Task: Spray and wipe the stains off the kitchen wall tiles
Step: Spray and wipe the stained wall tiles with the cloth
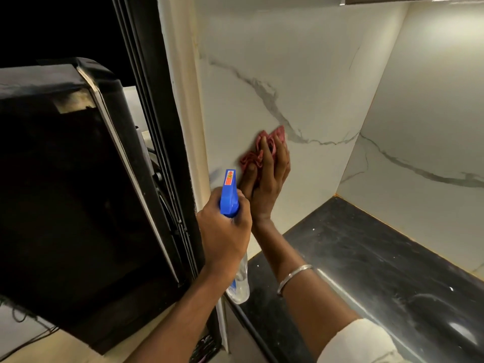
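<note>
Two hands work close together in the head view, both at the left edge of the marble-veined wall tile. The left hand is curled tight round the neck of the spray bottle. The bottle's long axis runs from its clear body, low by the counter edge, up to the blue head, with the nozzle aimed up at the tile. The right hand, a bangle on its wrist, lies flat with fingers straight and spread, pressing the bunched pink cloth against the tile.

A faint bluish smudge sits on the tile just left of the cloth and just ahead of the nozzle; whether it is a stain or spray mist I cannot tell. The cloth hand is the nearer one for wiping, so I judge the next stroke should go left and slightly down, passing just above the bottle's head. A dark appliance stands left of the wall's edge.
</note>
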